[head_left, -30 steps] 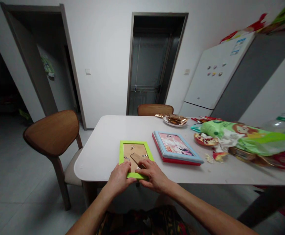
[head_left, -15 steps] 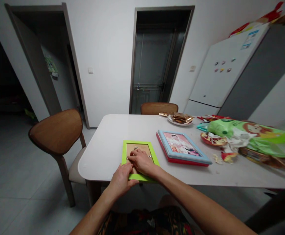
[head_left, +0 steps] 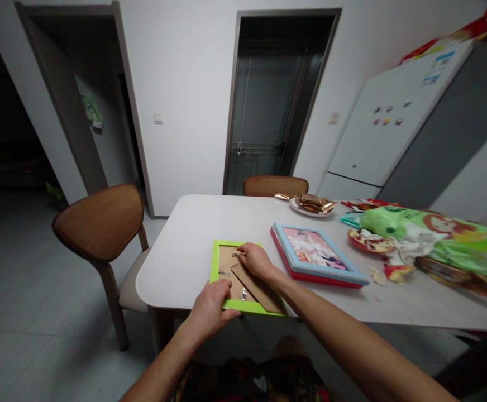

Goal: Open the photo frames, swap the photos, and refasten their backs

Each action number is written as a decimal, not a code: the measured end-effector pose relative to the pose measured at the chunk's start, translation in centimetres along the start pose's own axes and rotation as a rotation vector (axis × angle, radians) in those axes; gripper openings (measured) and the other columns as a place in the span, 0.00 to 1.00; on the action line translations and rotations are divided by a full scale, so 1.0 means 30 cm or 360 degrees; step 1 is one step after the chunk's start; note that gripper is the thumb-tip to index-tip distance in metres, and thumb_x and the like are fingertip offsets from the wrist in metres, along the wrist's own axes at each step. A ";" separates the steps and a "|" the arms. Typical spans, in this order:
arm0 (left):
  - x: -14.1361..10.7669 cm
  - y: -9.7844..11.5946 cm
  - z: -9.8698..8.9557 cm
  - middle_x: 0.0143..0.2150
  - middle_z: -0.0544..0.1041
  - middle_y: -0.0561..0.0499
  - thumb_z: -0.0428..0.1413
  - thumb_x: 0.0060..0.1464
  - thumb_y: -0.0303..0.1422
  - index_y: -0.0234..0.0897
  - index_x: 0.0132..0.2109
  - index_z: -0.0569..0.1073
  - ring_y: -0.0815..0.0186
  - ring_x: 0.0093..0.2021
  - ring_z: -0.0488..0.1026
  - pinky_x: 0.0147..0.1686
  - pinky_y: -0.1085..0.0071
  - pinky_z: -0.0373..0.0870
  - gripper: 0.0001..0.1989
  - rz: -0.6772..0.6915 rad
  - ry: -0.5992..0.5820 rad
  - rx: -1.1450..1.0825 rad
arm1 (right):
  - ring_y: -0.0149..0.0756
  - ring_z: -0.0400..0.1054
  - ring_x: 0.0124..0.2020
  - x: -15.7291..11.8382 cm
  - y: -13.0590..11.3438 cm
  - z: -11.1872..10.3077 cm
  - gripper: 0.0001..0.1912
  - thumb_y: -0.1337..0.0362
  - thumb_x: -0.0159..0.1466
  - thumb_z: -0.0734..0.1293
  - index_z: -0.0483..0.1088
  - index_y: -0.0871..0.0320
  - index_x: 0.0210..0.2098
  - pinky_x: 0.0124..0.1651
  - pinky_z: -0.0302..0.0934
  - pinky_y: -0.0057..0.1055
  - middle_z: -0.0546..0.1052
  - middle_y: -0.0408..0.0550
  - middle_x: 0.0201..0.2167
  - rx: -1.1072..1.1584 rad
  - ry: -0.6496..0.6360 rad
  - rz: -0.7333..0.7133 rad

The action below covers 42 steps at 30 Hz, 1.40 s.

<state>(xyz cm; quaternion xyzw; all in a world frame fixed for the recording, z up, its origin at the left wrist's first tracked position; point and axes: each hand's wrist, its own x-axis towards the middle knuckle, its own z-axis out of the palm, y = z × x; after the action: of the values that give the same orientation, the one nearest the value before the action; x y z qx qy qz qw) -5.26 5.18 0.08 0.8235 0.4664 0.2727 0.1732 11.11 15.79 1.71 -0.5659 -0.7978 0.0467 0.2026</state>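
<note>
Here, one green frame (head_left: 215,261) lies back side up at the table's (head_left: 201,218) near edge, towards the near left corner. Its back shows three metal clips (head_left: 244,294) and one brown flap (head_left: 254,285), slanting. The left hand (head_left: 210,304) grips the frame's near left corner between thumb and fingers. The right hand (head_left: 258,261) reaches over the flap, fingertips bunched at the farthest clip; whether they pinch it, I cannot tell. Just right of the frame sits one stack, a light-blue frame (head_left: 287,248) on top and a red frame (head_left: 283,258) at the bottom. One plate (head_left: 310,212) of gold packets (head_left: 313,202) stands by the far edge; two pomegranate pieces (head_left: 371,241) and one green bag (head_left: 461,237) lie towards the right end. Two chairs (head_left: 101,223) stand round the table, one left, one beyond the far edge.
</note>
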 end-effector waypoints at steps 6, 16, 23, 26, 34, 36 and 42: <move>0.003 -0.010 0.005 0.45 0.69 0.48 0.61 0.39 0.33 0.38 0.46 0.63 0.61 0.47 0.64 0.49 0.62 0.58 0.25 -0.0003 -0.0023 -0.0006 | 0.31 0.67 0.31 0.092 0.025 0.044 0.10 0.61 0.54 0.61 0.73 0.56 0.31 0.33 0.54 0.24 0.76 0.46 0.31 0.0011 -0.0073 0.0189; -0.003 -0.002 0.002 0.40 0.70 0.50 0.59 0.41 0.33 0.37 0.47 0.61 0.62 0.43 0.66 0.47 0.62 0.59 0.24 -0.0016 -0.0034 0.0068 | 0.36 0.67 0.35 0.174 0.034 0.102 0.11 0.66 0.52 0.62 0.72 0.61 0.32 0.35 0.55 0.27 0.75 0.55 0.33 0.0028 0.0020 0.0646; 0.003 0.058 0.004 0.51 0.66 0.43 0.61 0.37 0.36 0.36 0.42 0.64 0.56 0.52 0.61 0.54 0.52 0.49 0.23 -0.0048 -0.0125 0.0291 | 0.34 0.67 0.31 0.131 0.014 0.039 0.12 0.61 0.54 0.60 0.71 0.62 0.28 0.32 0.55 0.26 0.75 0.52 0.28 0.0335 0.0173 0.0610; 0.019 0.079 0.033 0.56 0.60 0.40 0.60 0.38 0.30 0.35 0.44 0.63 0.54 0.57 0.54 0.55 0.51 0.45 0.24 -0.0022 -0.0211 0.0355 | 0.31 0.67 0.29 0.080 0.026 -0.019 0.11 0.62 0.54 0.59 0.71 0.61 0.28 0.31 0.56 0.25 0.75 0.48 0.27 0.0510 0.0210 0.0523; 0.047 0.077 -0.042 0.53 0.65 0.44 0.53 0.43 0.25 0.38 0.34 0.63 0.58 0.53 0.60 0.52 0.55 0.54 0.09 0.0010 0.0108 -0.0064 | 0.28 0.62 0.23 -0.157 0.047 -0.139 0.12 0.61 0.50 0.61 0.65 0.60 0.33 0.25 0.56 0.25 0.70 0.44 0.25 0.1842 0.0730 0.0796; 0.068 0.114 -0.070 0.53 0.64 0.45 0.51 0.46 0.28 0.38 0.34 0.63 0.59 0.53 0.61 0.51 0.58 0.57 0.05 -0.0064 0.0339 -0.0330 | 0.28 0.62 0.21 -0.210 -0.006 -0.111 0.13 0.59 0.50 0.62 0.64 0.60 0.33 0.24 0.57 0.27 0.70 0.44 0.23 0.2038 0.0648 0.0860; 0.134 0.290 -0.037 0.56 0.60 0.45 0.50 0.49 0.36 0.39 0.37 0.61 0.60 0.55 0.59 0.50 0.64 0.60 0.08 -0.0089 0.0793 -0.1015 | 0.34 0.67 0.30 -0.252 -0.199 -0.030 0.17 0.55 0.53 0.60 0.65 0.59 0.38 0.28 0.61 0.29 0.72 0.47 0.27 0.3035 0.0022 0.0668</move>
<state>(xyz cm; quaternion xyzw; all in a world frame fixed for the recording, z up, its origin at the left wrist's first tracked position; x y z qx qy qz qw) 1.59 4.31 6.81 0.6242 0.4084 0.5901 0.3089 8.28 6.57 2.29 -0.2952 -0.3071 0.7044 0.5677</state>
